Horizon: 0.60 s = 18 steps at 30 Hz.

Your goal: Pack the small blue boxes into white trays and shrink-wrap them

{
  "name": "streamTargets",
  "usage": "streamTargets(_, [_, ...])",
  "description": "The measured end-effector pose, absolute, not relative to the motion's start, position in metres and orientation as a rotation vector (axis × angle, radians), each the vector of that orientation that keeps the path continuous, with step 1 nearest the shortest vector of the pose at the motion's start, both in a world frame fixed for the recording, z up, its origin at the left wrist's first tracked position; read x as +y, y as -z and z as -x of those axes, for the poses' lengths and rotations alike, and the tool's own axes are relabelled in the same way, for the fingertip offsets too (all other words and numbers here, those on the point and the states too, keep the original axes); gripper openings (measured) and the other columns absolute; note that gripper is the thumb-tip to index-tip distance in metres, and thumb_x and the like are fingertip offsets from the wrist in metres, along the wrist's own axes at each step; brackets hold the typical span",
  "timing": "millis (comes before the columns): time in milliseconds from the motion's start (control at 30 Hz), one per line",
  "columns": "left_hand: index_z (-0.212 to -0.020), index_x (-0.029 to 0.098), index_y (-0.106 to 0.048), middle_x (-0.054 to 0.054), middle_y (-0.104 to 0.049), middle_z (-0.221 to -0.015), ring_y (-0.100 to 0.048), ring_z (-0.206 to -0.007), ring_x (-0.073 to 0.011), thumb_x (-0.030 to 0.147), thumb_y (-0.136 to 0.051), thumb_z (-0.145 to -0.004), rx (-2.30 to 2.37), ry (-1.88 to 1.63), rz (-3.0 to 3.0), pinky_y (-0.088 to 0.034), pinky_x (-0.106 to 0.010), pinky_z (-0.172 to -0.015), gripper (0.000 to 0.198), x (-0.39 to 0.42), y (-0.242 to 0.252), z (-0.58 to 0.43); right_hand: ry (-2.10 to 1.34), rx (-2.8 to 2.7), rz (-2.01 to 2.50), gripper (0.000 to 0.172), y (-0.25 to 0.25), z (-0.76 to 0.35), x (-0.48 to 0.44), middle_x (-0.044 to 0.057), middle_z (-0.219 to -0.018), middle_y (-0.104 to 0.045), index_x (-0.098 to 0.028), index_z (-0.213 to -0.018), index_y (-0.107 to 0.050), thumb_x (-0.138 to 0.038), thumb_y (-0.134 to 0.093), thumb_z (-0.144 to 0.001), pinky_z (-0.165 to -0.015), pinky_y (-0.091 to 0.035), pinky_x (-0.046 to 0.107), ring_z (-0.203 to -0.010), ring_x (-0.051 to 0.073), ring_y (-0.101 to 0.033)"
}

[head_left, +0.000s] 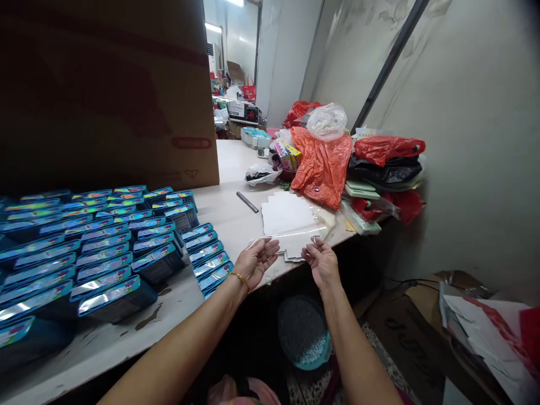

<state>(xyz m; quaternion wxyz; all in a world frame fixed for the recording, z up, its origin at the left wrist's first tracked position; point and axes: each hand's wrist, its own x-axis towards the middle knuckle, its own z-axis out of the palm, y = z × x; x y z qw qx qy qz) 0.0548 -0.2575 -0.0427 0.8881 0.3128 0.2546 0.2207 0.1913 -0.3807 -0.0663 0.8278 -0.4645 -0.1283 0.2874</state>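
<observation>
Now | left hand [255, 263], right hand [322, 261] | grip: half-curled, clear film [293, 241] held between

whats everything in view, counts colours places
blue boxes: dozens, blue, table's left
cardboard box: one, brown, left rear
table: one, white, centre
slim bar: one, grey, centre
card sheets: uncounted, white, table's right
clear film: one, colourless, between grips
small packs: uncounted, light blue, far table
orange bag: one, orange, beyond card sheets
whitish bag: one, translucent, right rear
red bags: several, red, right rear
black bag: one, black, right rear
round stool or tub: one, grey and teal, below
cardboard pieces: uncounted, brown, floor right
other clutter: uncounted, mixed, rear
left grip: one, bare, film's left end
right grip: one, bare, film's right end
</observation>
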Motion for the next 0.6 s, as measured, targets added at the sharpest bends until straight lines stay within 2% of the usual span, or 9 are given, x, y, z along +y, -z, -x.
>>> streamTargets(67, [-0.088,0.014,-0.059,-0.009,-0.068,-0.09,-0.065,-0.079,-0.0152,0.033,-0.06,-0.074,0.613,-0.491,-0.77,-0.05,-0.029,-0.074,0.023,-0.253,0.043,-0.051,-0.735,-0.297,0.994,0.038,0.074,-0.195,-0.388,-0.004,-0.069,-0.061,-0.019,-0.095,-0.055,-0.027,-0.073,-0.062,-0.058,-0.053,0.026,-0.061,0.011,-0.062])
streamTargets(167, [-0.08,0.011,-0.061,-0.008,-0.069,-0.075,-0.065,-0.065,-0.0149,0.034,-0.069,-0.065,0.686,-0.557,-0.924,-0.051,-0.026,-0.063,0.029,-0.253,0.042,-0.044,-0.829,-0.27,1.026,0.04,0.076,-0.206,-0.388,0.001,-0.071,-0.063,-0.016,-0.091,-0.055,-0.044,-0.068,-0.065,-0.053,-0.052,0.025,-0.059,0.013,-0.062])
streamTargets(267, [-0.072,0.01,-0.06,-0.007,-0.067,-0.064,-0.064,-0.059,-0.0152,0.035,-0.074,-0.058,0.69,-0.635,-1.03,-0.051,-0.027,-0.061,0.032,-0.253,0.04,-0.038,-0.775,-0.194,1.116,0.037,0.075,-0.214,-0.373,-0.003,-0.055,-0.058,-0.015,-0.078,-0.054,-0.042,-0.072,-0.06,-0.043,-0.046,0.018,-0.044,0.008,-0.055])
streamTargets(400, [-0.066,0.009,-0.06,-0.005,-0.065,-0.059,-0.061,-0.054,-0.0128,0.04,-0.071,-0.059,0.679,-0.768,-1.152,-0.05,-0.025,-0.058,0.033,-0.244,0.037,-0.031,-0.698,-0.239,1.171,0.037,0.074,-0.218,-0.344,-0.005,-0.05,-0.055,-0.016,-0.072,-0.052,-0.037,-0.076,-0.054,-0.039,-0.04,0.016,-0.039,0.006,-0.048])
streamTargets(533, [-0.063,0.011,-0.059,0.0,-0.059,-0.051,-0.055,-0.047,-0.0106,0.044,-0.066,-0.062,0.712,-0.941,-1.257,-0.047,-0.023,-0.05,0.033,-0.219,0.03,-0.026,-0.588,-0.432,1.527,0.039,0.054,-0.216,-0.326,-0.001,-0.049,-0.054,-0.014,-0.068,-0.055,-0.052,-0.063,-0.063,-0.04,-0.038,0.021,-0.04,0.01,-0.048])
streamTargets(600, [-0.059,0.013,-0.058,0.002,-0.056,-0.047,-0.051,-0.043,-0.009,0.043,-0.065,-0.064,0.744,-1.061,-1.366,-0.043,-0.021,-0.047,0.032,-0.204,0.024,-0.026,-0.307,-0.601,1.823,0.044,0.033,-0.205,-0.324,0.003,-0.053,-0.056,-0.014,-0.068,-0.057,-0.058,-0.055,-0.068,-0.046,-0.039,0.025,-0.047,0.013,-0.052])
